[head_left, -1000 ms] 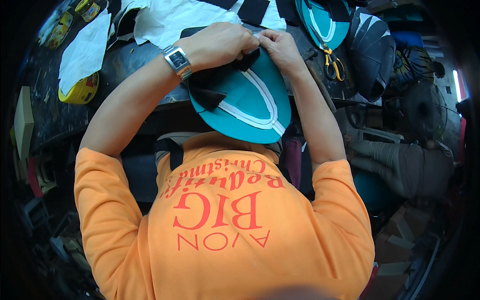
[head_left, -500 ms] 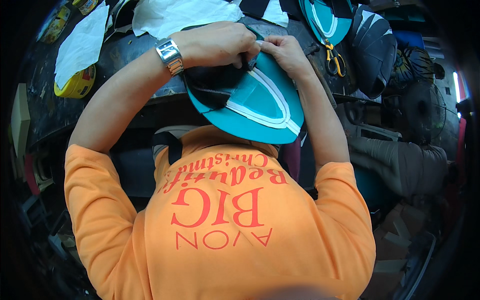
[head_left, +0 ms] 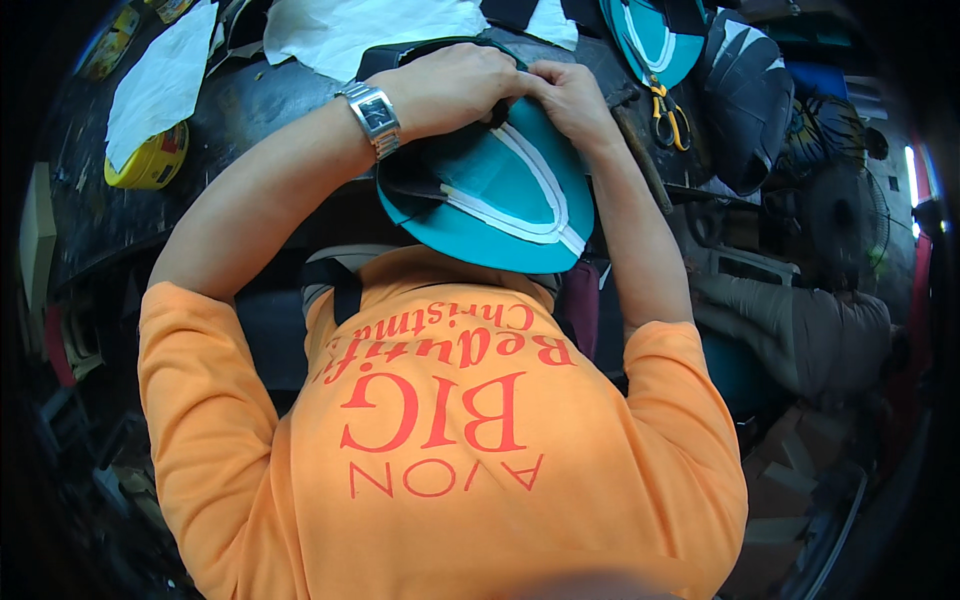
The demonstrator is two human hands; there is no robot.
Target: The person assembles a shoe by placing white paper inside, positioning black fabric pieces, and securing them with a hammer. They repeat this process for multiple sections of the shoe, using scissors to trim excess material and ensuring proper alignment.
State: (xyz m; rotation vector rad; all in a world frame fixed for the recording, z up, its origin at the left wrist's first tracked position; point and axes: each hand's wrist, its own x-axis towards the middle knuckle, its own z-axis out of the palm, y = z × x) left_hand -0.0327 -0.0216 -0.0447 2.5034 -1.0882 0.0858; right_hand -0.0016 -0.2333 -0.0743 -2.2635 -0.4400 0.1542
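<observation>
A teal, curved panel [head_left: 490,245] with a white looped band [head_left: 545,190] on its face and black material at its upper left lies against the table edge, its rounded end towards my chest. My left hand [head_left: 455,88], with a metal watch at the wrist, reaches over its far side, fingers bent and pinched on the edge. Close beside it, my right hand [head_left: 572,100] pinches the same far edge, its fingertips meeting the left ones. The exact spot between the fingertips is hidden.
Yellow-handled scissors [head_left: 668,118] lie by a second teal panel [head_left: 655,45] at the far right, next to a dark padded item [head_left: 745,100]. White sheets [head_left: 370,30] spread across the back. A yellow tub [head_left: 150,165] stands left, partly under white material. Another person [head_left: 840,335] is at right.
My left forearm and watch have shifted to the right. The teal panel has moved slightly up and left and tilted, and its black far rim now shows more above my left hand.
</observation>
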